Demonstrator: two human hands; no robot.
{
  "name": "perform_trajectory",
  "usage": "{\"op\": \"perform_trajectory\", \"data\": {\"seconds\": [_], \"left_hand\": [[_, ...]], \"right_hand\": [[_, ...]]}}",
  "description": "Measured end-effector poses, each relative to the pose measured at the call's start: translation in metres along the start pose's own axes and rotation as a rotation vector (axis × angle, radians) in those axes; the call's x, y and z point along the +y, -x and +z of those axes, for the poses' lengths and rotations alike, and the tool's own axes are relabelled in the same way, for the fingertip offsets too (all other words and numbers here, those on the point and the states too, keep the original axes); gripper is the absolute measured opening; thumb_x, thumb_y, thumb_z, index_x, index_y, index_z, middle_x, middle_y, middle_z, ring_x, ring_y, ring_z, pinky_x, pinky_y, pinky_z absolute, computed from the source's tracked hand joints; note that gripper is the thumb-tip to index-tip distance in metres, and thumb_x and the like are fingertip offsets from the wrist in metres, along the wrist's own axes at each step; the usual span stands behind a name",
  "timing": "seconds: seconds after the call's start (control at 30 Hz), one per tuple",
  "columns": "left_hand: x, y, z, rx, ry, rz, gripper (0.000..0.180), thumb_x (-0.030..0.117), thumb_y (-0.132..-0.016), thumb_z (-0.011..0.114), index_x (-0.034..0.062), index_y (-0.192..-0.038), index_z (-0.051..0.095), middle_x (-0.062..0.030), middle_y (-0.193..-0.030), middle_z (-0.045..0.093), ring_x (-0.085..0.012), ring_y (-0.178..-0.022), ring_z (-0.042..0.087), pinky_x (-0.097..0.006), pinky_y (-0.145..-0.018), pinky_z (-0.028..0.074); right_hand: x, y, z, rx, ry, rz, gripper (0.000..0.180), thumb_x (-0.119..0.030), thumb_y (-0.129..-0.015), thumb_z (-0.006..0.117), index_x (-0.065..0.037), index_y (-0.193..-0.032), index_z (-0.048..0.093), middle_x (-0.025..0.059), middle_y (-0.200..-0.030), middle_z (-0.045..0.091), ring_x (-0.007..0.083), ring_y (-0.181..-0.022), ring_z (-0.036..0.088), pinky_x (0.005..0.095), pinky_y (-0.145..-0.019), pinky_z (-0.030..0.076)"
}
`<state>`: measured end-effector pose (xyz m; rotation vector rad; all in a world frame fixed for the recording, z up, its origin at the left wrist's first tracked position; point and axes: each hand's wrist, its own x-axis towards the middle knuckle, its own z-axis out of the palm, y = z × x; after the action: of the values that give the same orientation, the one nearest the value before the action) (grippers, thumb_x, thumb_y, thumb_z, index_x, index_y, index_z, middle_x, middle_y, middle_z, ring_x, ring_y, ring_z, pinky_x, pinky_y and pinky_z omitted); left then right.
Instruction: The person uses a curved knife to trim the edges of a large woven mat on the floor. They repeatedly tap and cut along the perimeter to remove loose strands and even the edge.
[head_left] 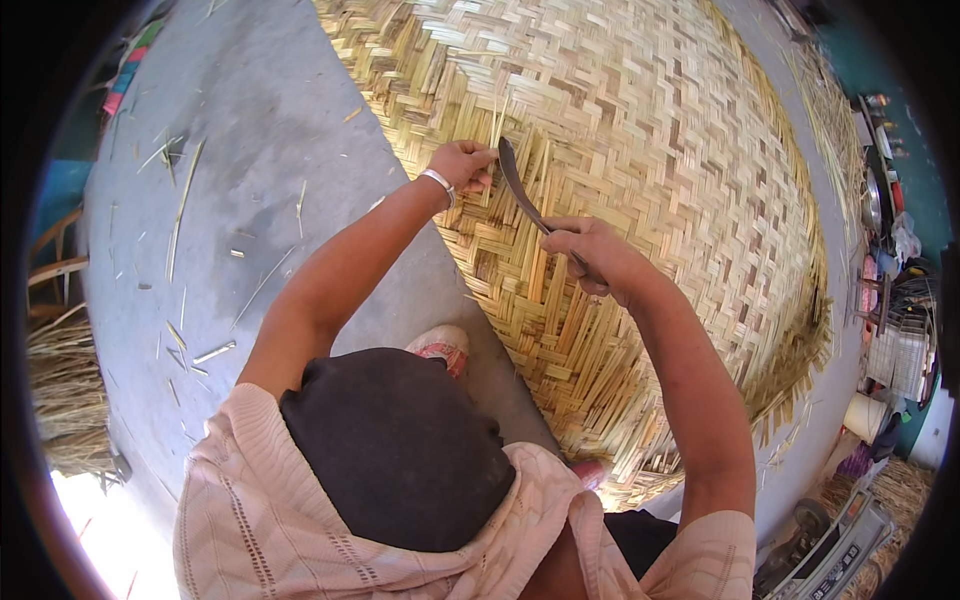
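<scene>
Curved knife set against a woven bamboo mat

The woven mat (640, 180), pale yellow and tan strips in a herringbone pattern, lies flat on the grey floor (270, 120), spreading from the near middle to the far right, its near edge frayed with loose strip ends. The dark curved blade (515, 180) stands tilted over the mat's left edge, tip pointing far.

Straw-yellow herringbone-woven mat (640, 150), grey floor (260, 130)

Woven mats (640, 150): one
Curved blades (518, 182): one
Hands: two, left (462, 165), right (590, 252)
Bracelets (438, 183): one
Shoes (440, 347): one
</scene>
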<state>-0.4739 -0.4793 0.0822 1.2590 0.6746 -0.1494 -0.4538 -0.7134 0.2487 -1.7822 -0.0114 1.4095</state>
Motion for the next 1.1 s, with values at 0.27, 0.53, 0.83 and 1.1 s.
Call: {"op": "perform_trajectory", "data": {"seconds": [0.27, 0.53, 0.83, 1.1], "left_hand": [[0.006, -0.002, 0.0, 0.014, -0.051, -0.041, 0.03, 0.035, -0.088, 0.071, 0.0054, -0.094, 0.067, 0.0014, -0.071, 0.061, -0.0079, -0.055, 0.059, -0.022, -0.049, 0.05], [0.017, 0.011, 0.005, 0.025, -0.076, -0.052, 0.026, 0.03, -0.087, 0.071, 0.005, -0.093, 0.066, -0.0011, -0.062, 0.059, -0.0099, -0.047, 0.055, -0.024, -0.041, 0.044], [0.023, 0.008, 0.007, -0.012, -0.114, -0.156, 0.02, 0.024, -0.085, 0.068, 0.0041, -0.088, 0.067, -0.0024, -0.061, 0.057, -0.0119, -0.043, 0.05, -0.029, -0.036, 0.04], [0.009, -0.01, 0.013, 0.075, -0.056, -0.247, 0.02, 0.021, -0.083, 0.071, 0.0013, -0.083, 0.066, -0.0058, -0.06, 0.057, -0.0154, -0.041, 0.049, -0.029, -0.036, 0.039]], "right_hand": [[-0.001, -0.023, 0.003, 0.065, 0.156, -0.011, 0.042, -0.027, -0.085, 0.063, -0.006, -0.121, 0.064, 0.0047, -0.061, 0.055, 0.0166, -0.05, 0.051, 0.0331, -0.046, 0.04], [0.04, -0.033, 0.026, 0.27, 0.531, -0.222, 0.045, -0.035, -0.083, 0.062, -0.008, -0.118, 0.065, 0.0199, -0.093, 0.069, 0.0311, -0.089, 0.067, 0.0376, -0.082, 0.051], [0.012, -0.031, 0.008, 0.186, 0.645, -0.178, 0.045, -0.035, -0.082, 0.062, -0.006, -0.117, 0.066, 0.0177, -0.086, 0.07, 0.0321, -0.083, 0.068, 0.039, -0.079, 0.053], [0.057, -0.048, 0.051, 0.419, 0.71, -0.217, 0.052, -0.035, -0.082, 0.061, -0.012, -0.128, 0.058, 0.0186, -0.104, 0.068, 0.0354, -0.096, 0.065, 0.0432, -0.084, 0.051]]}}
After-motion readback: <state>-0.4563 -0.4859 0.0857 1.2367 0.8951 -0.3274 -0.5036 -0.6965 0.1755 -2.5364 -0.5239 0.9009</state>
